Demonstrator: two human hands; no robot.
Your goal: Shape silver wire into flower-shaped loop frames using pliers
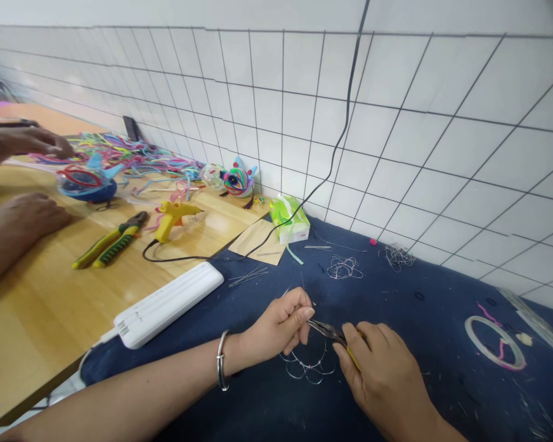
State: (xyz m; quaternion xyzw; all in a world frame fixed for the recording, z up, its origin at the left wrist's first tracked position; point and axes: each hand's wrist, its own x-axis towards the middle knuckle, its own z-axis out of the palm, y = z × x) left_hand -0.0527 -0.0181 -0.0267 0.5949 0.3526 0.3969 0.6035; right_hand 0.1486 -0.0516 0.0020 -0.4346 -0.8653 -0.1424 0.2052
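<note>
Head view. Left hand (pixel 288 325) curled nearly shut, thumb against bent index finger, a pinch on the looped wire piece (pixel 308 367); exact grip point hidden by the fingers. Wire piece shows just below that hand, above or on the dark blue cloth (pixel 364 393); whether it touches, cannot tell. Small petal-like loops spread along its lower side.

Right hand (pixel 387 368) wrapped round the pliers (pixel 328 332), fingers closed over the yellow handles. Slim nose points left, tip right by the left thumb. Whether the jaws bite wire or only meet skin-side, too small to tell.

Handling, as judged: pinch close to where the nose works, so the thin wire has little free length to spring. Thumb pad a touch back from the tip, clear of a nip. Very end of the nose for fine work; light squeeze, small wrist turns, as hard pressure would likely nick or flatten the wire. Left hand best as the firm anchor, loops hanging free, away from the right knuckles, so none get crushed.

Nearby: another looped wire bundle (pixel 345 267) and straight wire pieces (pixel 249 276) on the cloth, beyond the hands. Loose ends could snag; worth a clear margin.
</note>
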